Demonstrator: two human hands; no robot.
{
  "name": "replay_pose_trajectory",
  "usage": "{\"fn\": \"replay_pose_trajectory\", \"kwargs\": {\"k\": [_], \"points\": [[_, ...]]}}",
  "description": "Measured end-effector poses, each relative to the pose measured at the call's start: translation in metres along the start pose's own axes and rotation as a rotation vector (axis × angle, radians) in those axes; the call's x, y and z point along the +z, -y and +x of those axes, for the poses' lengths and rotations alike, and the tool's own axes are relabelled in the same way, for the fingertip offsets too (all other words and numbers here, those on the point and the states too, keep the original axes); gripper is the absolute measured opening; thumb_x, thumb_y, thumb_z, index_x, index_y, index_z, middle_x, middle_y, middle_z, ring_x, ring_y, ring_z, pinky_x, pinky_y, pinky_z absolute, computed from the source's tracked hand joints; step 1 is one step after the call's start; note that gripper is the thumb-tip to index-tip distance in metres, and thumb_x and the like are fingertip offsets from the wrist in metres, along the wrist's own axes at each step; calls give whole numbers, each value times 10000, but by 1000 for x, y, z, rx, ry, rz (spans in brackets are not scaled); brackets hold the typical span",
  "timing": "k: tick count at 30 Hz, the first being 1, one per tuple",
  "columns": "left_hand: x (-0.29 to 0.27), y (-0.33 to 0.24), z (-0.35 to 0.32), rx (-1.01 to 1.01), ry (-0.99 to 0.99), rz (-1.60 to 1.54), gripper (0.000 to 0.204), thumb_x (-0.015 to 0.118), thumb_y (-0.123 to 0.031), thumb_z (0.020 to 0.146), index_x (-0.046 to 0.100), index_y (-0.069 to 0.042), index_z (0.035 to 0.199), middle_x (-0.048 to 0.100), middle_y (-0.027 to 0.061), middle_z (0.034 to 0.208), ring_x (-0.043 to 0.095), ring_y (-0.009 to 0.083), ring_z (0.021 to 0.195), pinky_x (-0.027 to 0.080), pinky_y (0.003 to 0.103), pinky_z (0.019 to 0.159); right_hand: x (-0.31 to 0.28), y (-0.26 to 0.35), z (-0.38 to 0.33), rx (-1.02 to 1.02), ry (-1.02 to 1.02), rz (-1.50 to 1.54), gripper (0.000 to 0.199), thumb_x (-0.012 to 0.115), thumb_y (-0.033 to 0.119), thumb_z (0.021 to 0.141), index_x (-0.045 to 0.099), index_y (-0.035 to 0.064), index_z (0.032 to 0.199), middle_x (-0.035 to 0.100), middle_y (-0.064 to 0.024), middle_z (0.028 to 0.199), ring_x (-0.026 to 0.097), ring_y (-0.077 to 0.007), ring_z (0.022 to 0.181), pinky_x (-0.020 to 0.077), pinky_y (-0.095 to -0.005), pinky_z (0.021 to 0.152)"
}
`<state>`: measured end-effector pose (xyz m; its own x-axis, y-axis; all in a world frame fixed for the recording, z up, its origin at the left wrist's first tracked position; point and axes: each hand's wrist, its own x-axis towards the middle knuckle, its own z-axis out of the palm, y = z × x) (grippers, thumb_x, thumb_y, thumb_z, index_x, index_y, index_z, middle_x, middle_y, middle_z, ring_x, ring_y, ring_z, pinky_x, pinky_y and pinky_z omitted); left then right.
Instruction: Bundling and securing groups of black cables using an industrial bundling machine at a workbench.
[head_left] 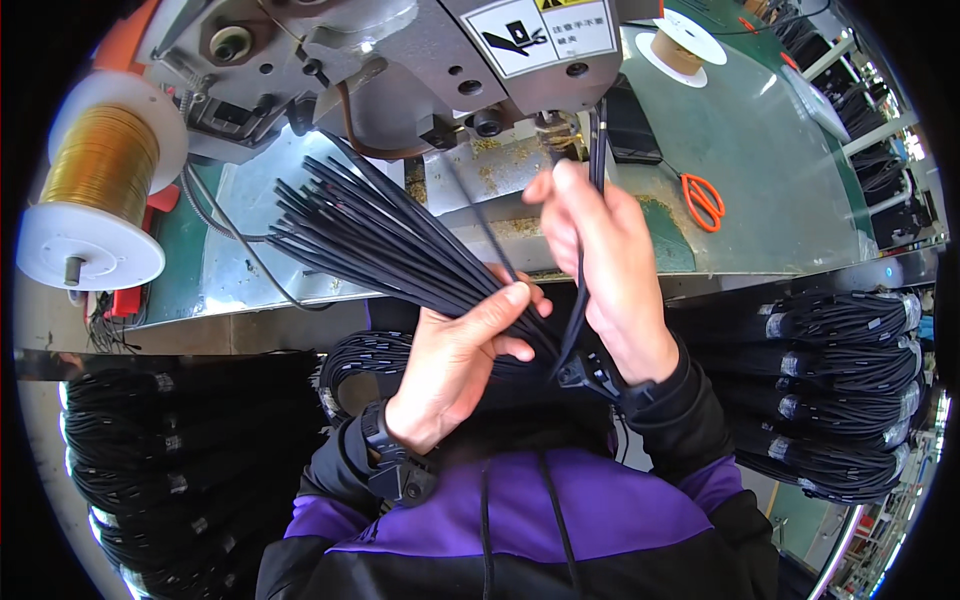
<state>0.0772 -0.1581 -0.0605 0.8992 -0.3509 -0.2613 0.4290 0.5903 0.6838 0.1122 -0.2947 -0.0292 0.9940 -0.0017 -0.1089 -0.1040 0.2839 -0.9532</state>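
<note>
Loosely fan-shaped, matte black cord bundle (400, 255)

A purple-and-black drawstring top (620, 505) is worn with black wrist devices (407, 478).

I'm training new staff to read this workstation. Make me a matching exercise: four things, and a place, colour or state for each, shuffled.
Things:
1. Left hand
2. Scissors
3. Spool of gold wire
4. Person's top

Descriptions:
A. Purple and black
B. At the far left of the picture, with white flanges
C. Gripping a bundle of black cords
D. Orange-handled, lying on the table to the right of the machine

Right pairs: 1-C, 2-D, 3-B, 4-A
</note>
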Motion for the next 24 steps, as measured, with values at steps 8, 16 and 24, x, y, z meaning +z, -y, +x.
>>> {"fn": "replay_pose_trajectory", "kwargs": {"k": [8, 16, 24], "points": [[-2, 8, -1, -20, 19, 25, 138, 593, -96, 806, 544, -34, 919, 592, 71, 845, 591, 163, 821, 489, 224, 530, -9, -4, -21, -96, -4, -126, 314, 495, 294, 863, 520, 50, 667, 352, 73, 511, 274, -11, 426, 223, -174, 411], [1, -10, -5, 92, -2, -61, 136, 575, -100, 818, 531, -37, 930, 588, 73, 864, 589, 171, 821, 489, 226, 536, -2, 5, 5, 154, 9, 256, 301, 502, 310, 853, 527, 54, 697, 341, 74, 512, 286, -19, 434, 241, -178, 428], [0, 3, -7, -40, 15, 21, 174, 598, -113, 805, 525, -34, 942, 587, 75, 883, 588, 160, 797, 458, 213, 485, -6, -1, -8, -3, 140, -59, 308, 499, 295, 860, 576, 10, 771, 369, 73, 528, 307, -6, 471, 242, -176, 442]]}}
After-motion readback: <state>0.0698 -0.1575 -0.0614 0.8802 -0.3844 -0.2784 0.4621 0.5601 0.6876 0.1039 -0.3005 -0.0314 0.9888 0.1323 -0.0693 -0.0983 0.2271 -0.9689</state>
